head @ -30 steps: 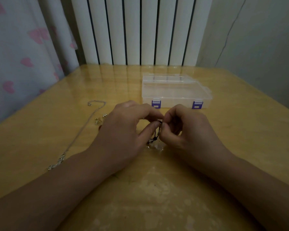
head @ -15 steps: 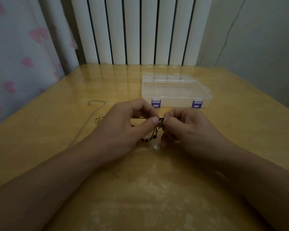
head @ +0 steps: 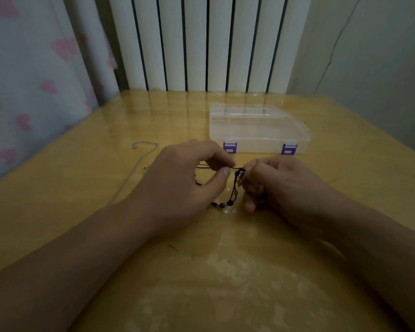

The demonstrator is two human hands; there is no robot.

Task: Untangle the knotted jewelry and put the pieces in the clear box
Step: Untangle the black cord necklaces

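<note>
Head view. Left hand (head: 182, 178) pinches a black cord (head: 235, 167) between thumb and forefinger; right hand (head: 280, 185), fingers curled, holds the knotted cluster (head: 239, 177) where the cord meets small metal charms. Beaded strands (head: 225, 203) hang from the knot to the yellow worktop (head: 225, 271). A silver chain (head: 139, 164) lies to the left, apart from the hands. Closed clear box (head: 259, 130) with purple latches sits just beyond the hands, before a white radiator (head: 201, 41)
</note>
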